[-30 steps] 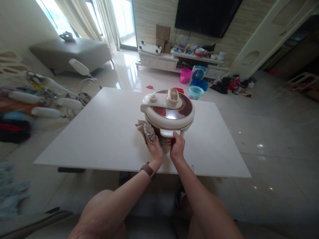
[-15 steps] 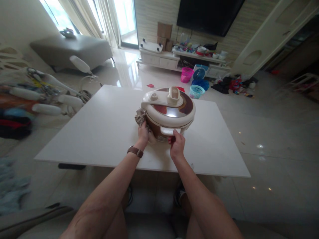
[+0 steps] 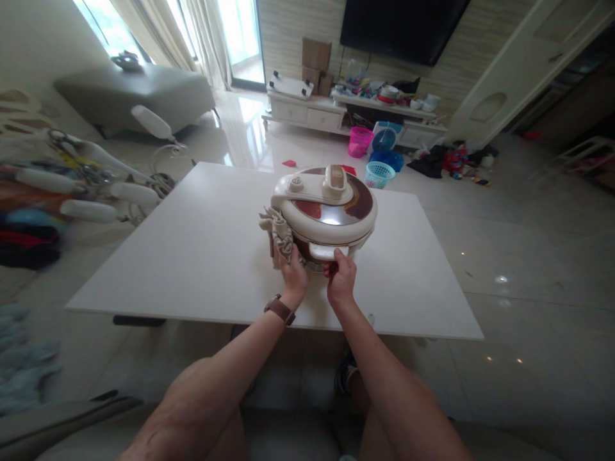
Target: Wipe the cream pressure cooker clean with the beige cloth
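A cream and brown pressure cooker [image 3: 327, 214] stands with its lid on, on a white table [image 3: 202, 250]. My left hand [image 3: 294, 276] is closed on a crumpled beige cloth [image 3: 277, 234] and presses it against the cooker's near left side. A brown watch sits on that wrist. My right hand [image 3: 342, 280] grips the cooker's cream front handle [image 3: 323, 251], thumb on top.
A rack of white handles and scissors [image 3: 86, 186] stands left of the table. Behind are a grey sofa [image 3: 134, 96], a low white TV cabinet [image 3: 346, 112], pink and blue baskets [image 3: 368, 153] and clutter on the glossy floor. My bare knees are below the table's near edge.
My left hand with the cloth slid up along the cooker's left side, then back down and toward the front. My right hand stayed on the handle.
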A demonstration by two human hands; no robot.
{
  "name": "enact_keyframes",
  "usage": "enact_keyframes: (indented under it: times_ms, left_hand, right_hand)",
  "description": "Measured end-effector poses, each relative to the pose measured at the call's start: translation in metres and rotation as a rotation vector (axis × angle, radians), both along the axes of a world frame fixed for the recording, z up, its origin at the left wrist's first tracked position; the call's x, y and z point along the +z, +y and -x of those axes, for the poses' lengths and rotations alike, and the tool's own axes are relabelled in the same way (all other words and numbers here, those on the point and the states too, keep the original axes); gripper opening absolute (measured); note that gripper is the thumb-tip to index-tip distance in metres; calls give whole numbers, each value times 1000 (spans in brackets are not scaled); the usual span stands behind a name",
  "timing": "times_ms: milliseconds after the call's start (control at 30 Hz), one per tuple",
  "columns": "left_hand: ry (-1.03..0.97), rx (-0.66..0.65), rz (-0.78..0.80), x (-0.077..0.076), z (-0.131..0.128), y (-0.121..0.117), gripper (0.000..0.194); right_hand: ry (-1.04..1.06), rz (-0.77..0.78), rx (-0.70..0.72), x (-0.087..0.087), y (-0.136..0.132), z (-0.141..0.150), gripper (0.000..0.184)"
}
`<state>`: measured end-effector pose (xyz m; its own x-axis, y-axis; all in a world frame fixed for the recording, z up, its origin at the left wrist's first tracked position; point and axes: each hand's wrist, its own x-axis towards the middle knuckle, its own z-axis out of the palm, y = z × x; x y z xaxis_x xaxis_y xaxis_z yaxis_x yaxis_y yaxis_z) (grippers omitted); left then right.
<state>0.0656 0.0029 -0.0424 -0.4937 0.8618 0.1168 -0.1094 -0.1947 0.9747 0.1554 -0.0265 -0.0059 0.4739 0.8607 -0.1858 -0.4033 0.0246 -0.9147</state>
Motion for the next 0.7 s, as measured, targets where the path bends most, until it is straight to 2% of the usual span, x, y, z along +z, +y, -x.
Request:
enact_keyframes:
  times_ms: [100,200,467,700]
  left_hand:
    - [107,5,-79,13,-12,-19,66]
    - [173,-13,-136,20,-14,-25,70]
    - [209,-20,-133,9,-9,-18,73]
    - [207,-34,-147,8,-11,-18,74]
  right_hand:
    - [-8,-14,9,-2,0,-1,42]
    - [-8,-19,9,-3,0,-1,43]
    - [-23,-16,8,0,0,0,46]
    - [-25,-21,8,0,-1,1,47]
